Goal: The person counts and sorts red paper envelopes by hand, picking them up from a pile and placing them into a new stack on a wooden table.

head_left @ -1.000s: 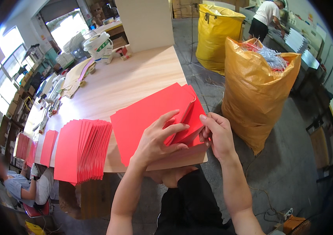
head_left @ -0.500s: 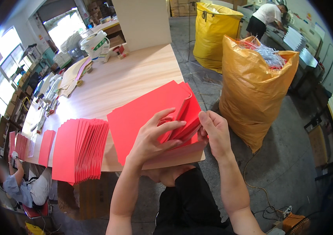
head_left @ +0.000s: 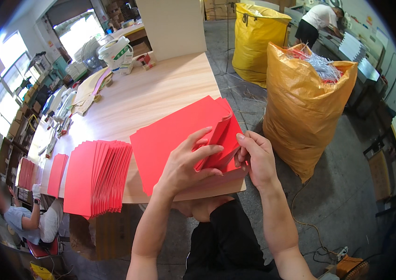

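A stack of large red card sheets [head_left: 174, 128] lies on the near end of the table, its right edges lifted and curled. My left hand [head_left: 184, 161] rests against the curled edges, thumb and fingers spread apart. At the stack's right corner, my right hand [head_left: 258, 158] is closed, thumb against the bent fingers, pinching the edge of the red sheets; its fingertips partly hide what is between them. Left of this stack, a fanned pile of red sheets [head_left: 93, 179] overhangs the table's near edge. Beyond it lies a narrow red stack [head_left: 57, 173].
The wooden table [head_left: 160, 84] holds a white bucket [head_left: 115, 53] and tools. An orange sack [head_left: 307, 107] of paper shreds and a yellow sack [head_left: 258, 44] stand at right. One person [head_left: 25, 219] sits at left; another [head_left: 318, 21] bends over equipment at far right.
My right hand has shifted slightly at the sheets' corner, and my left fingers have spread a little. At left, the seated person's gloved hand has moved away from the small red stacks.
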The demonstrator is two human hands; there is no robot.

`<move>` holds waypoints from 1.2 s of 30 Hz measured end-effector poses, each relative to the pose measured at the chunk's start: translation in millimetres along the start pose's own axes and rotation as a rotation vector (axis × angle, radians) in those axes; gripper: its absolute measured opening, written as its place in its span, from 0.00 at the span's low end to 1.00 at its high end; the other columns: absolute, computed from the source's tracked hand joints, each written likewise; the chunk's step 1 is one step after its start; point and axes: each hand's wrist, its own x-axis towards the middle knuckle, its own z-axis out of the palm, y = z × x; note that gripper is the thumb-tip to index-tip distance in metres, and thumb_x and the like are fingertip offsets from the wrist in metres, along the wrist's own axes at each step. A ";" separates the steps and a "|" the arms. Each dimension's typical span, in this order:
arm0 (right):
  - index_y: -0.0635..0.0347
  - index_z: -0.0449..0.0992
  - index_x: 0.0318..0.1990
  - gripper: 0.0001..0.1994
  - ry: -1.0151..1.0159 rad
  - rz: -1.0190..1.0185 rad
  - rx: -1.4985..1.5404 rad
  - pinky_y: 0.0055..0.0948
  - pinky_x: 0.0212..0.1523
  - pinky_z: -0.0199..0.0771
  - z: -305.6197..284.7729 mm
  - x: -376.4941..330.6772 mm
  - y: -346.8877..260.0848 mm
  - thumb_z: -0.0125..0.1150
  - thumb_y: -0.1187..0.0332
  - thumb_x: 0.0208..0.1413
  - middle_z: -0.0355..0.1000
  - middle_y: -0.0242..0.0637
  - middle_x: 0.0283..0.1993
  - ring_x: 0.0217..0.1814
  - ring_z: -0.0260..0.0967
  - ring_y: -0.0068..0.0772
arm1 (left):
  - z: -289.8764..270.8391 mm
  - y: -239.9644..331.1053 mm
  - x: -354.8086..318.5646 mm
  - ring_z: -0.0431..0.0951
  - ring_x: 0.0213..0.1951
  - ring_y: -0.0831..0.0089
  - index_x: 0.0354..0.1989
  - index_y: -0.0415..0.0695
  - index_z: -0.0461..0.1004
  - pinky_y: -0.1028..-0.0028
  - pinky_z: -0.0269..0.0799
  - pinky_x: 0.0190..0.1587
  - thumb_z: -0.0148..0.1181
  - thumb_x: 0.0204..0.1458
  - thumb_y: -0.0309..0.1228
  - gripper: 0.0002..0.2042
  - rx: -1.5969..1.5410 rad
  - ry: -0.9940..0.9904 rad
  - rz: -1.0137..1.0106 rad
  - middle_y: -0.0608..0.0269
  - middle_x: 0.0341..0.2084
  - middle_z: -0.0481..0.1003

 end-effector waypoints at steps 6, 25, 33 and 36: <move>0.55 0.71 0.29 0.19 0.047 -0.067 -0.056 0.25 0.25 0.63 -12.7 -3.6 7.3 0.60 0.59 0.76 0.70 0.28 0.24 0.24 0.68 0.21 | -1.0 -2.8 -0.9 0.84 0.61 0.54 0.55 0.56 0.86 0.56 0.83 0.60 0.86 0.45 0.39 0.26 -0.079 0.015 -0.030 0.53 0.70 0.73; 0.60 0.85 0.53 0.18 -0.178 -0.587 -0.945 0.52 0.70 0.71 -16.3 -30.2 31.4 0.62 0.74 0.55 0.79 0.49 0.59 0.66 0.72 0.59 | 6.6 7.2 -1.6 0.81 0.62 0.51 0.75 0.44 0.70 0.56 0.81 0.61 0.75 0.56 0.36 0.37 0.243 -0.076 0.067 0.47 0.67 0.75; 0.64 0.84 0.51 0.13 -0.132 -0.649 -0.808 0.45 0.60 0.79 -27.6 -26.3 36.5 0.64 0.76 0.59 0.81 0.47 0.53 0.55 0.78 0.57 | 9.5 3.2 6.6 0.81 0.59 0.53 0.74 0.44 0.70 0.58 0.82 0.58 0.72 0.59 0.41 0.35 0.322 -0.118 0.078 0.53 0.58 0.81; 0.63 0.81 0.43 0.06 0.274 -0.677 -0.891 0.45 0.50 0.80 -36.8 -30.0 34.6 0.69 0.73 0.61 0.80 0.47 0.49 0.48 0.79 0.54 | 8.2 2.8 7.6 0.81 0.60 0.52 0.74 0.45 0.70 0.56 0.81 0.59 0.73 0.58 0.41 0.35 0.296 -0.102 0.066 0.54 0.59 0.81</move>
